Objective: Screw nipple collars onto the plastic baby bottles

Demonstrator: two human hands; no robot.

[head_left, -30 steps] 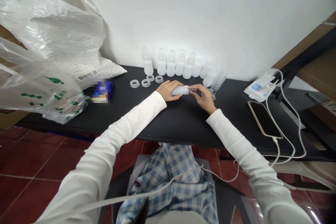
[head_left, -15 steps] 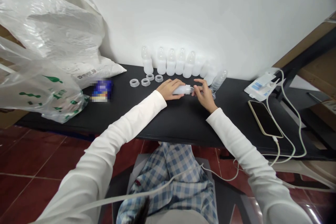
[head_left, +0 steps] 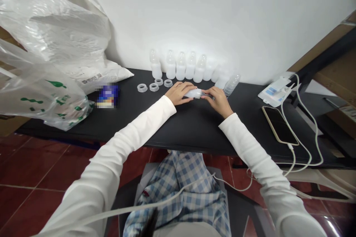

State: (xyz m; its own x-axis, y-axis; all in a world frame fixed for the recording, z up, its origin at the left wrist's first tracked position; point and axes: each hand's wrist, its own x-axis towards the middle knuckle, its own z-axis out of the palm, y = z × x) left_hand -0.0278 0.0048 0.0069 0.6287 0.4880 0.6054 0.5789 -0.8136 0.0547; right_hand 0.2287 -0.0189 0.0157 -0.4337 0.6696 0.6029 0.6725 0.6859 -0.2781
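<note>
My left hand (head_left: 178,93) is wrapped over a white baby bottle (head_left: 192,93), which lies on its side with its neck pointing right. At that neck, my right hand (head_left: 219,100) pinches a small clear piece that looks like a teat, mostly hidden by the fingers. Behind the hands, several white bottles with clear domed caps (head_left: 181,64) stand upright along the wall. Loose translucent collar rings (head_left: 142,87) lie to the left. A nested stack of clear caps (head_left: 232,84) leans just beyond my right hand.
Plastic bags (head_left: 52,33) and a blue packet (head_left: 108,95) occupy the left of the black table (head_left: 167,129). On the right are a phone (head_left: 279,124) with a charging cable and a white-and-blue package (head_left: 274,92). Cardboard boxes (head_left: 345,114) stand at far right.
My right hand's fingers have come down and closed at the bottle's neck; before, they were more spread and slightly apart from it. My left hand keeps its grip on the bottle.
</note>
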